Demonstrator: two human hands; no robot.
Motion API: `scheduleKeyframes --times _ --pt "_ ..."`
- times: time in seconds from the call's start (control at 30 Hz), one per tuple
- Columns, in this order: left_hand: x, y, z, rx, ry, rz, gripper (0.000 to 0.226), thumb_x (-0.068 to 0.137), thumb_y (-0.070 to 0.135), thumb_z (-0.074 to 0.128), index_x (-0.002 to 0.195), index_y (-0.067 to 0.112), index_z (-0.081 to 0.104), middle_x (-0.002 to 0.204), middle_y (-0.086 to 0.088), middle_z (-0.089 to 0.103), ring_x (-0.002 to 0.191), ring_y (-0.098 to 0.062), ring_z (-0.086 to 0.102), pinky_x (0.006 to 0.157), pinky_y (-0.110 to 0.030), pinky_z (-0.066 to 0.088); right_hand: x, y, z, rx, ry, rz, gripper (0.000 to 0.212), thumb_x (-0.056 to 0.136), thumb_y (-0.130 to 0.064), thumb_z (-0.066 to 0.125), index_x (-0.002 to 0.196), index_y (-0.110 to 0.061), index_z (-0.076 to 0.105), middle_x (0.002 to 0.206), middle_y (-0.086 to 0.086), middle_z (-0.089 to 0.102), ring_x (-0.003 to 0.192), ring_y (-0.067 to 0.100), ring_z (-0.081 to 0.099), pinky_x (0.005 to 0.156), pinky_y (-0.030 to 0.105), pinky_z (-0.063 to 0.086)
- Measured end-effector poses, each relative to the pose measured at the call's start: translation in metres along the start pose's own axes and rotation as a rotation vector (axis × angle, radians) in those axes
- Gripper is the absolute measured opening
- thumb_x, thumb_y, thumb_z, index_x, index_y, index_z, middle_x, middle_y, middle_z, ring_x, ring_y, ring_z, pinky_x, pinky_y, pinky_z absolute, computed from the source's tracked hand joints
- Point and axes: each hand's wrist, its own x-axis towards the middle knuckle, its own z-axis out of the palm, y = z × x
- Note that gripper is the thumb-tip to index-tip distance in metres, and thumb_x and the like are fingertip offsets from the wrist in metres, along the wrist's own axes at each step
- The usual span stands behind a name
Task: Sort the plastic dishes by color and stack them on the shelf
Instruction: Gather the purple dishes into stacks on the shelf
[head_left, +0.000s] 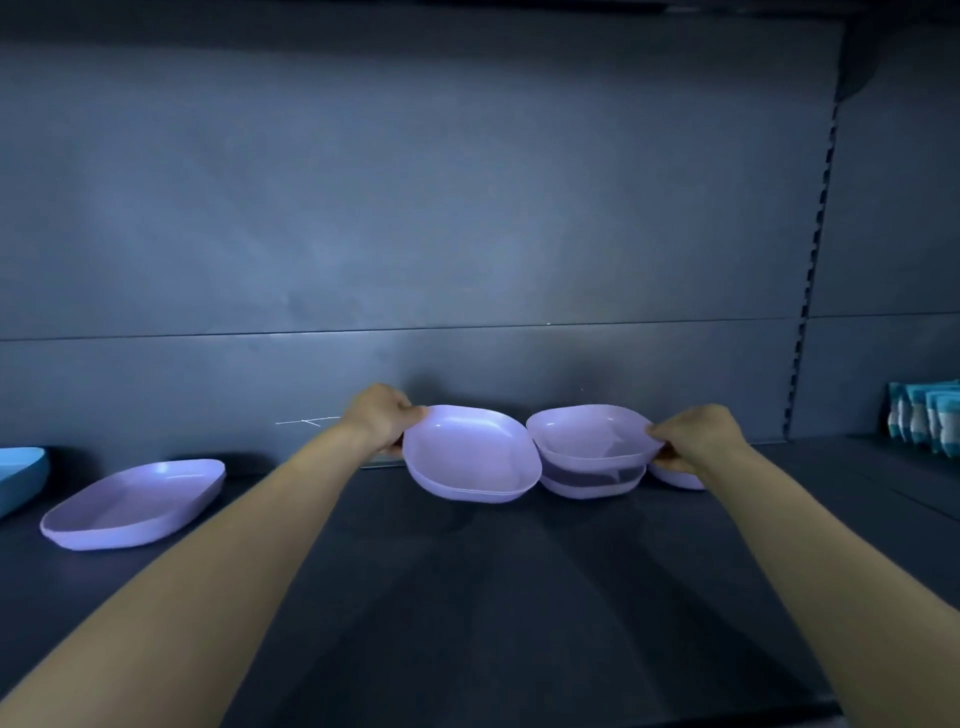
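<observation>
My left hand (382, 418) grips the far-left rim of a small stack of purple plates (467, 457), tilted and lifted a little above the dark shelf (467, 597). My right hand (693, 439) pinches the right rim of a purple bowl (589, 436), which sits part-way into another purple bowl (592, 480) below it. The two held dishes touch at their rims. Behind my right wrist lies another purple dish (675, 478), mostly hidden. A large purple plate (135, 504) rests flat on the shelf at the left.
A blue dish (21, 475) pokes in at the far left edge. Blue-and-white packets (924, 423) stand at the back right on the neighbouring shelf section. The grey back panel (467, 234) rises right behind the dishes.
</observation>
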Motion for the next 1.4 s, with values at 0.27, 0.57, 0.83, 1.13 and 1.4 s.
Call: scheduleKeyframes --times 0.27,0.57,0.83,1.13,1.4 --pt "0.032 -0.019 -0.007 -0.062 -0.029 0.006 0.040 0.089 0.017 0.058 0.053 0.012 0.040 0.045 -0.007 0.044 0.049 -0.025 0.040 0.064 -0.027 0.044 0.017 0.005 0.035 -0.433 0.135 -0.093 0.025 0.090 -0.014 0.049 0.065 -0.011 0.044 0.060 0.001 0.044 0.055 0.016 0.045 0.045 0.020 0.028" --pt "0.033 -0.004 0.006 -0.174 -0.072 0.031 0.032 0.092 0.011 0.056 0.062 0.006 0.043 0.059 -0.008 0.044 0.043 -0.015 0.047 0.033 -0.010 0.040 0.031 0.022 0.038 -0.773 0.187 -0.140 0.024 0.087 -0.011 0.049 0.064 -0.005 0.046 0.062 0.008 0.047 0.071 0.030 0.050 0.057 0.026 0.036" --pt "0.036 0.016 0.035 -0.257 -0.042 0.014 0.026 0.092 0.012 0.057 0.068 0.006 0.049 0.062 -0.009 0.049 0.053 -0.019 0.047 0.033 -0.010 0.040 0.045 0.019 0.015 -0.780 0.033 -0.218 0.030 0.079 -0.017 0.053 0.053 -0.008 0.042 0.055 0.007 0.046 0.056 0.027 0.043 0.053 0.024 0.035" --pt "0.044 0.044 0.101 -0.077 0.046 -0.029 0.040 0.084 0.016 0.060 0.049 0.012 0.041 0.022 0.005 0.035 0.045 -0.020 0.035 0.048 -0.022 0.034 0.073 0.013 -0.036 -0.737 -0.144 -0.358 0.024 0.083 -0.021 0.063 0.093 -0.001 0.072 0.104 0.011 0.071 0.102 0.028 0.061 0.079 0.030 0.048" --pt "0.044 0.046 0.139 0.043 0.110 -0.011 0.038 0.083 0.021 0.058 0.052 0.010 0.038 0.052 -0.007 0.038 0.061 -0.022 0.031 0.049 -0.025 0.029 0.091 0.027 -0.054 -0.778 -0.184 -0.409 0.020 0.084 -0.023 0.066 0.094 -0.007 0.072 0.104 0.004 0.069 0.086 0.017 0.054 0.073 0.024 0.039"
